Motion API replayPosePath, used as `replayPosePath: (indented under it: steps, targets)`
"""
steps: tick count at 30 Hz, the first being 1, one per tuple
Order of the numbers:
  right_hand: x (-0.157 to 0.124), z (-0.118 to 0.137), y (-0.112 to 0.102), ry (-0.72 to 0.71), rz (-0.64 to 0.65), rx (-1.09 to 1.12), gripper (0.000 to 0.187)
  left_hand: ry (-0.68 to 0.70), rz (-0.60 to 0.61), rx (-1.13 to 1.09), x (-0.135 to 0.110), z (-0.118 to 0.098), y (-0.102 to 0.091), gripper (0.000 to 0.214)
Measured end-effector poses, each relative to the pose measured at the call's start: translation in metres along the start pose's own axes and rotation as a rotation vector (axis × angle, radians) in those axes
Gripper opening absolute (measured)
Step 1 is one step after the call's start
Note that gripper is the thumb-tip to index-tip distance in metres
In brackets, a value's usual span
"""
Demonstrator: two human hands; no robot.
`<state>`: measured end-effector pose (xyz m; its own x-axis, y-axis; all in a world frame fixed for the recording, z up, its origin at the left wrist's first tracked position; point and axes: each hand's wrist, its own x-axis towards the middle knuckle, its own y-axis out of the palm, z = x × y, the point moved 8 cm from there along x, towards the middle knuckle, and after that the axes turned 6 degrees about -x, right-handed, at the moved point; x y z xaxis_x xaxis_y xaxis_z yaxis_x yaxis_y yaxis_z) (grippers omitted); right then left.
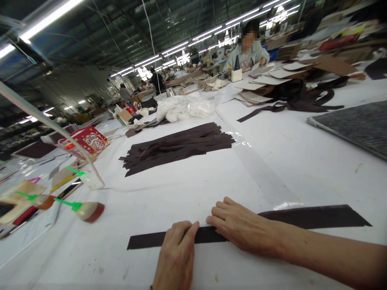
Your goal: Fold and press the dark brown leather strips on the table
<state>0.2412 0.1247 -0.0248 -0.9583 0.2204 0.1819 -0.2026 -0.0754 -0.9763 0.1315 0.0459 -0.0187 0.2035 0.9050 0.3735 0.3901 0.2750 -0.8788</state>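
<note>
A long dark brown strip [314,216], leather-like, lies flat across the white table in front of me. Its left part is narrower than its right part, as if folded over lengthwise. My left hand [177,251] grips the narrow part, thumb and fingers pressed together on it. Just to the right, my right hand [237,225] has its fingers bent down on the strip where it widens; its palm and forearm hide part of the piece. Beyond my hands lies a pile of similar brown strips [178,147].
Glue bottles with green nozzles [87,211] stand or lie at left, near a slanted pale pole [60,129] and a red box [90,139]. Clear plastic bags [184,108] sit farther back. At right are grey felt [359,125] and loose straps [302,98]. A co-worker [248,52] sits across.
</note>
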Motion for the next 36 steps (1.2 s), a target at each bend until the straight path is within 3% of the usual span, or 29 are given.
replayPosePath:
  steps: [3, 8, 11, 16, 18, 23, 27, 31, 36]
  targets:
    - [0.000, -0.001, 0.002, 0.008, 0.026, 0.014, 0.010, -0.023, -0.017, -0.047, 0.001, -0.002, 0.007, 0.042]
    - [0.007, 0.002, 0.002, 0.042, 0.012, 0.027, 0.007, 0.146, 0.011, 0.084, -0.020, -0.008, 0.015, 0.046]
    - [0.017, 0.003, 0.008, 0.066, 0.035, 0.017, 0.006, 0.159, 0.043, 0.135, -0.027, -0.009, 0.021, 0.048]
    - [0.018, -0.024, 0.016, 0.415, 0.133, 0.333, 0.015, 0.147, 0.071, 0.117, -0.026, -0.010, 0.026, 0.049]
    - [0.015, -0.028, 0.016, 0.490, 0.157, 0.456, 0.020, 0.147, 0.062, 0.076, -0.025, -0.012, 0.023, 0.048]
    - [0.017, -0.009, 0.003, 0.308, 0.068, 0.382, 0.011, -0.020, -0.036, -0.137, -0.017, -0.001, -0.001, 0.039]
    - [0.021, 0.000, 0.008, 0.244, 0.056, 0.264, 0.013, -0.189, -0.116, -0.158, -0.006, 0.017, -0.015, 0.033]
    - [0.019, -0.002, 0.012, 0.190, 0.023, 0.252, 0.018, -0.139, -0.010, -0.176, 0.000, 0.019, -0.006, 0.033]
    - [0.009, 0.000, 0.012, 0.022, 0.006, 0.142, 0.019, 0.012, 0.009, -0.155, -0.006, 0.014, -0.003, 0.040]
